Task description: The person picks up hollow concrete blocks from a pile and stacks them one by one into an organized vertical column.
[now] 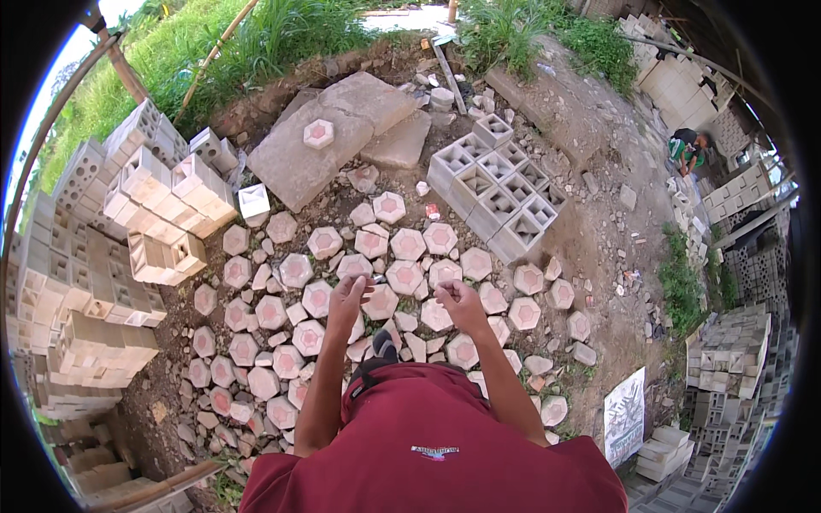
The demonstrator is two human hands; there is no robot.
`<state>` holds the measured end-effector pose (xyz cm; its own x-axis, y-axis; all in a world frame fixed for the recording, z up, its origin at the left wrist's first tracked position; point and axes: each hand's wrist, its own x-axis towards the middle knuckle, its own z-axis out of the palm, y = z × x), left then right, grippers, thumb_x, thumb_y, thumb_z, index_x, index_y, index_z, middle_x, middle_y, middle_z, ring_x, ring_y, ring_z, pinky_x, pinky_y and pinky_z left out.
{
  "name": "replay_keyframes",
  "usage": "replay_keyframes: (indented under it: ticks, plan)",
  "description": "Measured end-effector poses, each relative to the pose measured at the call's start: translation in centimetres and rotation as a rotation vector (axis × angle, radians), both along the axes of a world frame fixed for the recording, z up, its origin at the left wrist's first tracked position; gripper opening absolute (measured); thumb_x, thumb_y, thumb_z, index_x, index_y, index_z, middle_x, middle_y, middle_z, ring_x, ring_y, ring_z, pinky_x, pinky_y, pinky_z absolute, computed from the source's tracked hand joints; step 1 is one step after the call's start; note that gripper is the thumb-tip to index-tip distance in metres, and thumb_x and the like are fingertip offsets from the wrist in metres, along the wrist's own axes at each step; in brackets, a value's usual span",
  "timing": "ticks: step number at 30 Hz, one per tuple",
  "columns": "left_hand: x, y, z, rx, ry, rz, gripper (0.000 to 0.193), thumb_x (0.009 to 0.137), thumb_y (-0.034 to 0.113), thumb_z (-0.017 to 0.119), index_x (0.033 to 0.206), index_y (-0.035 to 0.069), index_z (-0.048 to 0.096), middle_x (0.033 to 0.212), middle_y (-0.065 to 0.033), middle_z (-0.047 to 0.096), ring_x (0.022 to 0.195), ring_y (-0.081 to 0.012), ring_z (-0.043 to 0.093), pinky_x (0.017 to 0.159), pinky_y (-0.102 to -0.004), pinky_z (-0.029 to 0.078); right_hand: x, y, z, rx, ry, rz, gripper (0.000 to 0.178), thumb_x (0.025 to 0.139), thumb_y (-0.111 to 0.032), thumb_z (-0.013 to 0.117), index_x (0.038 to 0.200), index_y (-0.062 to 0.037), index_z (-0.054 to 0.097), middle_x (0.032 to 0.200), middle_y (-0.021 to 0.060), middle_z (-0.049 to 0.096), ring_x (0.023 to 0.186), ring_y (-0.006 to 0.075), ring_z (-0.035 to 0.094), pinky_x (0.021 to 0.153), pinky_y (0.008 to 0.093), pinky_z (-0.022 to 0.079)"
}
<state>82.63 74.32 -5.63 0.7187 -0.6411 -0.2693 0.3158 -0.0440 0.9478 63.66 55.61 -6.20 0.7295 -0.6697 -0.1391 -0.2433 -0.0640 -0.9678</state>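
Observation:
Both my hands are raised in front of me, apart from each other, above ground laid with hexagonal paving blocks [404,277]. My left hand [349,299] is closed in a pinch. A small greyish thing [379,279] shows at its fingertips, too small to name. My right hand [462,305] is curled with thumb and fingers together; whatever it may hold is hidden. The blocks are pale with a reddish hexagon in the middle. One shoe [384,344] shows below my hands, among the blocks and broken stones.
Hollow concrete blocks [154,192] stand stacked at the left. Patterned vent blocks [496,192] sit in rows ahead right. A cracked slab [333,128] carries one hexagonal block [318,134]. A white printed sack [624,415] lies at lower right. Another person [687,150] bends far right.

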Motion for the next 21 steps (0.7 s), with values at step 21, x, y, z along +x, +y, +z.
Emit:
replay_keyframes:
  ticks: [21]
  plan:
    - [33.4, -40.2, -4.1, -0.015, 0.029, 0.134, 0.027, 0.098, 0.024, 0.05, 0.111, 0.003, 0.06, 0.1, -0.0073, 0.066, 0.084, -0.0132, 0.063, 0.074, -0.0266, 0.05, 34.6, -40.6, -5.3, 0.02, -0.031, -0.034, 0.024, 0.088, -0.017, 0.063, 0.101, 0.0036, 0.062, 0.083, 0.0034, 0.065, 0.074, 0.0091, 0.061, 0.068, 0.0242, 0.05]
